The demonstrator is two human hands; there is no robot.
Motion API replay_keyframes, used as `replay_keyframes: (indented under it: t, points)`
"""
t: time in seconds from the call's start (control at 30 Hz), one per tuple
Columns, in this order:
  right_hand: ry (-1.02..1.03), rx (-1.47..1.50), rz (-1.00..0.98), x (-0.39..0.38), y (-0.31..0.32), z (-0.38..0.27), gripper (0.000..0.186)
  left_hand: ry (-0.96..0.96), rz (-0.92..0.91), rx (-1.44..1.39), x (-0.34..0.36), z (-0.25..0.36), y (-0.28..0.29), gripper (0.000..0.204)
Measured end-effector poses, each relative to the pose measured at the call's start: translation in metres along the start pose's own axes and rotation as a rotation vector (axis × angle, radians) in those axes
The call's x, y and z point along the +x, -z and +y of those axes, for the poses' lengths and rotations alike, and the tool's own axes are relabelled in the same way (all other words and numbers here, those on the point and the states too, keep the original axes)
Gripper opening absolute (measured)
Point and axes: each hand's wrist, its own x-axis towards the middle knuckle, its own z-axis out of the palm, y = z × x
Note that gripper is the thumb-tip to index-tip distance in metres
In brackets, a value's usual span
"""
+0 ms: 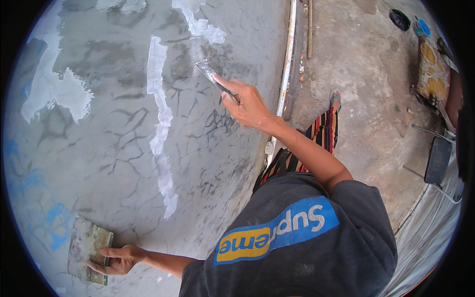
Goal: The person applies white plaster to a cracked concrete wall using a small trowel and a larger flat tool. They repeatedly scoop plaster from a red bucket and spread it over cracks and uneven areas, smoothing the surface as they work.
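In front of me is a grey wall (123, 188) with dark cracks and smears. My right hand (250, 106) closes round a putty knife (212, 74), its flat blade pointing up and left, close to the wall. White residue marks the blade and my fingers. My left hand (121, 260) grips a stained, flat rectangular board (89, 250) by its edge at the lower left. Between the two hands, a long jagged strip of white filler (159, 109) runs over the wall. Wider white patches (54, 89) lie at the upper left and another patch (200, 27) at the top.
A white pipe (288, 64) runs along the wall's foot, beside a thin stick (310, 29). On the concrete floor (366, 114) at right stand a chair (438, 158), a blue container (421, 28) and a black bag (400, 20). A person partly shows at the right rim.
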Motion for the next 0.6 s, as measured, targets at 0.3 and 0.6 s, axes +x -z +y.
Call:
replay_keyframes:
  t: [0.3, 0.6]
  points:
    - [-0.105, -0.105, -0.242, -0.017, 0.014, -0.007, 0.049, -0.059, -0.032, 0.027, -0.002, -0.012, 0.009, 0.056]
    - [0.043, 0.058, -0.055, -0.002, -0.021, 0.016, 0.053, -0.107, -0.016, 0.008, 0.003, -0.010, 0.005, 0.049]
